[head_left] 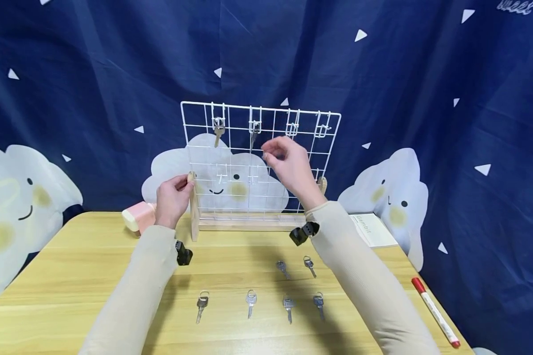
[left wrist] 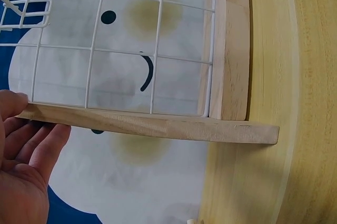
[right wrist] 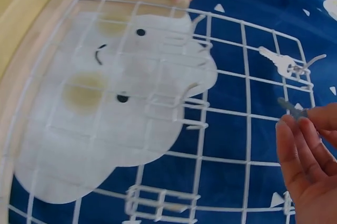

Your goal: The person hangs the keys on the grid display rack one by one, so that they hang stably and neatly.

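Note:
A white wire grid rack stands in a wooden base with two side posts. My left hand grips the top of the left wooden post, thumb on one side and fingers on the other. One key hangs on the upper left hook. Another key hangs on the hook beside it. Just right of that second key is my right hand, thumb and index finger bent with a gap between them. In the right wrist view, its fingertips overlap the grey key.
Several keys with rings lie on the wooden table, such as a dark-headed key and a silver key. A pink-and-white object stands left of the rack, a white booklet right. A red-capped marker lies near the right edge.

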